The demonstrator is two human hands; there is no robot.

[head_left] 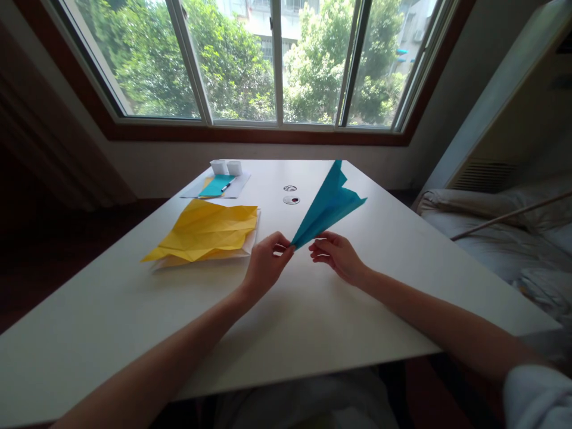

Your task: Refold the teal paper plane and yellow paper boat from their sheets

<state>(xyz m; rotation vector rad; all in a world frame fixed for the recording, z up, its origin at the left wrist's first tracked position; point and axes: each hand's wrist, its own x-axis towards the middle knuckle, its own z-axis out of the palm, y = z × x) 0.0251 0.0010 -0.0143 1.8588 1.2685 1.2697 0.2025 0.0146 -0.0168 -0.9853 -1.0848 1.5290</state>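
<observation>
A blue sheet of paper (328, 205), folded into a narrow fan-like wedge, is held up over the white table. My left hand (268, 259) pinches its pointed lower end between thumb and fingers. The wide end, with jagged edges, points up and to the right. Close to the paper's lower right edge is my right hand (337, 256), its fingers loosely curled and apart, gripping nothing visible. Whether its index finger touches the paper, I cannot tell. Left of my left hand, creased yellow paper (210, 229) lies on top of white paper (251, 239).
On the white table (134, 322), two white cups or small boxes (226, 167) stand at the far left. Near them lie a flat blue sheet (217, 185) and a pen (227, 183). Two small round discs (291, 200) sit mid-table. A covered sofa (482, 220) is at the right.
</observation>
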